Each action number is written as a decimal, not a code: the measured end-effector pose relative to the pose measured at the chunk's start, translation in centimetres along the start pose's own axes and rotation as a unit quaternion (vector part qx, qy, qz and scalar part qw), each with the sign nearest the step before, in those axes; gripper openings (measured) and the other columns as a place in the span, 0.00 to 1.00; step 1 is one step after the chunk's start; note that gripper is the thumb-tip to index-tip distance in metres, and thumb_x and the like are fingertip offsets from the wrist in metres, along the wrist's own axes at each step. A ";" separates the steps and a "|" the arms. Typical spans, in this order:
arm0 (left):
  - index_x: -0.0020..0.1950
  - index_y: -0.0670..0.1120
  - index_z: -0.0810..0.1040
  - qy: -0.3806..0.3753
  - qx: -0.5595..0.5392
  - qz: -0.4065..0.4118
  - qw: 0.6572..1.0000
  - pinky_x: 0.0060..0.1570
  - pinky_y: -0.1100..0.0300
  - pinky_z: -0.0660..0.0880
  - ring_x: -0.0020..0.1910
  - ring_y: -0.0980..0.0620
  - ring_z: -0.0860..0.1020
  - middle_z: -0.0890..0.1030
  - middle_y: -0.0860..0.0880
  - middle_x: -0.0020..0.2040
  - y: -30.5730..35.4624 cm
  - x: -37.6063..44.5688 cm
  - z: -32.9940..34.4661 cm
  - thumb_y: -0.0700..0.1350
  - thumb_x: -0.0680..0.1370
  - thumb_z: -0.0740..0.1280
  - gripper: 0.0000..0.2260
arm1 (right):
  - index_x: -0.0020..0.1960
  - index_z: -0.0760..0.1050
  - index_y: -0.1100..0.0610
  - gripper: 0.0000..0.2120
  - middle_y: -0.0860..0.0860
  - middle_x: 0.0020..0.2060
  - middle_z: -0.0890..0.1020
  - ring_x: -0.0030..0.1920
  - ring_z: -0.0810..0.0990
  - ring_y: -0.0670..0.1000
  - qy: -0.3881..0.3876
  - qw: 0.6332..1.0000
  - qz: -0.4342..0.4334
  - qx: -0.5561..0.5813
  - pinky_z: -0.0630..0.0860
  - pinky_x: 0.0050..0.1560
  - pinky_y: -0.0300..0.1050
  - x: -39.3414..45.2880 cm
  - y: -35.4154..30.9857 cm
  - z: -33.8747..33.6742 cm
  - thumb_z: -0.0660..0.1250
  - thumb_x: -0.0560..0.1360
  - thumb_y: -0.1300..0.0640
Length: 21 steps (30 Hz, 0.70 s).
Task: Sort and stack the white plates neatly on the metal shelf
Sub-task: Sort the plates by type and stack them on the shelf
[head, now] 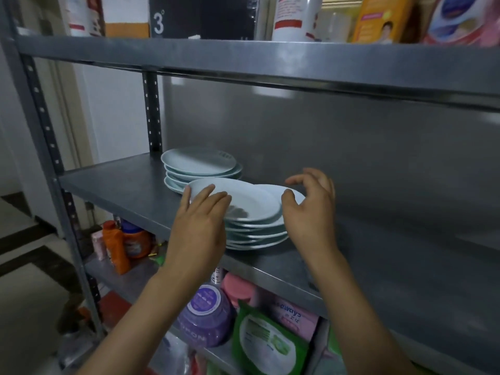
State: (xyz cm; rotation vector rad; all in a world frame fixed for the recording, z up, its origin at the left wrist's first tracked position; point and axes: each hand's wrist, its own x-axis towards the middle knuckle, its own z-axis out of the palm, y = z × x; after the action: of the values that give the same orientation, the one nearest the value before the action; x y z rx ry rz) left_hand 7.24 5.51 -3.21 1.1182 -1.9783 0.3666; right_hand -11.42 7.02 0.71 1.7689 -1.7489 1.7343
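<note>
White glazed top plate (238, 197) sits skewed on my front stack (257, 234) on the grey metal shelf (113, 182). My left hand (198, 226) presses flat-fingered; right hand (311, 209) hovers loosely curled. I'd nudge both rims inward evenly.

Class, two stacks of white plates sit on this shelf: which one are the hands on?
The front stack, nearer the camera; left hand rests on its top plate, unlike the untouched back stack.

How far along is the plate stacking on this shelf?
Done: a tidy rear stack sits at the back of the metal shelf. In hand: the left hand rests on the front stack's top plate; the right hand touches its right rim. Left: the front stack sits uneven.
</note>
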 end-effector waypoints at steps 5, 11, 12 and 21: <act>0.63 0.37 0.75 -0.001 -0.042 0.062 0.997 0.69 0.39 0.61 0.67 0.39 0.71 0.77 0.41 0.63 5.3 2.4 1.4 0.38 0.70 0.53 0.24 | 0.48 0.78 0.56 0.06 0.51 0.63 0.72 0.68 0.65 0.46 0.036 0.999 0.007 -0.025 0.52 0.54 0.15 0.1 2.0 -4.2 0.66 0.72 0.64; 0.66 0.37 0.73 -0.012 -0.158 0.139 0.977 0.71 0.43 0.60 0.70 0.42 0.68 0.75 0.42 0.66 14.6 4.4 4.8 0.39 0.71 0.53 0.25 | 0.47 0.78 0.55 0.07 0.54 0.59 0.74 0.65 0.70 0.51 0.108 0.991 0.014 -0.078 0.56 0.60 0.21 -0.4 6.5 -12.1 0.67 0.71 0.64; 0.66 0.38 0.73 -0.018 -0.174 0.152 0.973 0.71 0.44 0.60 0.70 0.42 0.67 0.75 0.42 0.67 16.4 4.5 5.5 0.39 0.71 0.53 0.25 | 0.47 0.78 0.55 0.07 0.55 0.58 0.75 0.65 0.70 0.51 0.120 0.988 0.019 -0.090 0.57 0.61 0.23 -0.6 7.5 -13.7 0.67 0.71 0.65; 0.69 0.41 0.70 -0.081 -0.287 0.237 0.925 0.74 0.51 0.52 0.73 0.46 0.63 0.71 0.45 0.70 33.2 5.8 11.1 0.42 0.71 0.51 0.27 | 0.50 0.77 0.59 0.10 0.55 0.56 0.77 0.61 0.72 0.53 0.200 0.953 0.082 -0.211 0.61 0.62 0.33 -2.9 16.9 -28.8 0.66 0.70 0.68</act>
State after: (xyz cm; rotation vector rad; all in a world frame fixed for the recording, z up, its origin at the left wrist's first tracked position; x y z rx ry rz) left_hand -27.03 14.35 -1.28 0.3012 -2.2846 -0.0757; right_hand -40.25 23.95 -1.63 1.0432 -1.9300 1.4866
